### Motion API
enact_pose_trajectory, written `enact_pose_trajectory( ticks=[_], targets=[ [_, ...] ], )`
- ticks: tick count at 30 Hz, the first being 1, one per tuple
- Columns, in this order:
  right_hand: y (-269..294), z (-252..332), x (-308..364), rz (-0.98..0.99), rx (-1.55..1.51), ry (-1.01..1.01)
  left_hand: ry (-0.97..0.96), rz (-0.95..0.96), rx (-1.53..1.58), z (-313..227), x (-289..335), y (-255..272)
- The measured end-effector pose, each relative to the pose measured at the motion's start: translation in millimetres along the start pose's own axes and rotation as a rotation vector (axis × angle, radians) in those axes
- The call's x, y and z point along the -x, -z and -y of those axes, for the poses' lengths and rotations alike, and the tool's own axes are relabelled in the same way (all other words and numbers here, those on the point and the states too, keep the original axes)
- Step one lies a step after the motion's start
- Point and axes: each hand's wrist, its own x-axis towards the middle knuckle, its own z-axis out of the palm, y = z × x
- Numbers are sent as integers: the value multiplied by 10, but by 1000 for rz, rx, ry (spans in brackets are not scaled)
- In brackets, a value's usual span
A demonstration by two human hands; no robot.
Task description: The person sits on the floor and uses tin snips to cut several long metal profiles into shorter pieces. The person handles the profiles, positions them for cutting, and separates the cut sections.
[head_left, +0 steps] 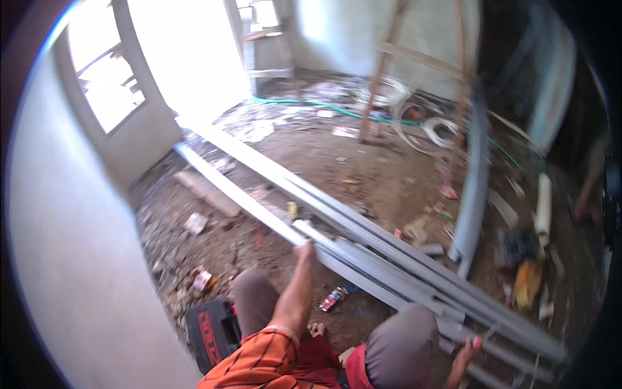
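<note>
Several long, silvery metal channels (382, 249) lie in a loose bundle across the dirt floor, running from the doorway at the far left to the near right. My left hand (303, 251) is closed around the nearest metal channel (259, 220), about midway along it. Down at the near right, my right hand (464, 356) is closed by the channels' near ends. A small red thing (477, 341) shows at its fingertips, too blurred to name. My bent knees (405, 340) are close to the bundle, and one partly covers the nearest channel.
A black and red tool case (212, 334) stands by my left leg. A wooden plank (207, 193) lies beyond the channels' near side. Farther off are a wooden ladder (421, 55), coiled white tubing (440, 131), a green hose (324, 104) and scattered rubble. A pale wall (78, 259) rises at left.
</note>
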Motion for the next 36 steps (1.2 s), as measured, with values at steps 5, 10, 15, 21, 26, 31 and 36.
enact_pose_trajectory(
  ticks=[5, 10, 15, 21, 26, 31, 36],
  targets=[
    [-225, -134, -186, 60, 70, 44, 187, 335, 28, 479, -597, 259],
    [227, 75, -273, -39, 163, 85, 371, 836, 201, 375, -659, 341],
    [500, -227, -174, -100, 67, -52, 376, 675, 97, 394, -547, 227],
    [47, -390, -217, 190, 251, 55, 266, 654, 63, 586, -697, 374],
    [-164, -635, -149, 378, 105, -142, 11, 157, -311, 721, -820, 664],
    [193, -387, -79, 302, 99, -180, 204, -14, -58, -6, 275, 34],
    [475, -831, -422, 366, 157, -350, 145, -124, -101, 67, 462, 246]
  ],
)
